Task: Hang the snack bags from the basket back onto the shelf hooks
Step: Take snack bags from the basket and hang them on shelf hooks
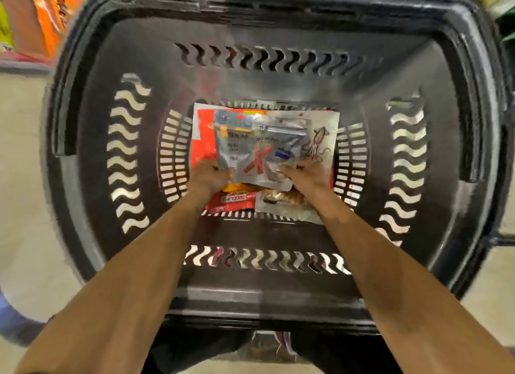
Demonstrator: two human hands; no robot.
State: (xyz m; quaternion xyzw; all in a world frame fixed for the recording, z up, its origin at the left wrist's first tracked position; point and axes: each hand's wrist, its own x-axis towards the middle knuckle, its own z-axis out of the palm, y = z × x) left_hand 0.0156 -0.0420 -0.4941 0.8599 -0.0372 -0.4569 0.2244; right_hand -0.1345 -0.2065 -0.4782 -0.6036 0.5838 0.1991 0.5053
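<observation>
**Left hand [209, 175] and right hand [305, 175] gripping a snack bag down in the basket**

Both hands are reaching deep into the black plastic basket [139, 66], bare forearms stretching down from the near rim. The left hand is curling its fingers round the lower left corner of the silver snack bag [239, 153], the one with an orange label and a big red X. The right hand is pinching the same bag at its lower right corner. The blur is making it hard to tell exactly how the fingertips are lying.

The bag is sitting on top of the pile at the bottom of the basket, roughly in the middle. A smaller silver pouch [281, 133] is lying across its upper right part. A pale bag with a squid drawing [320, 142] is showing just to the right, and a red bag [203, 139] is peeking out on the left. Nearer the person, a red packet [237, 200] and a clear bag of brown snacks [281, 200] are lying under the wrists.

The basket is standing on a beige floor [22, 178], with blurred orange packages [47, 11] showing at the upper left.
</observation>
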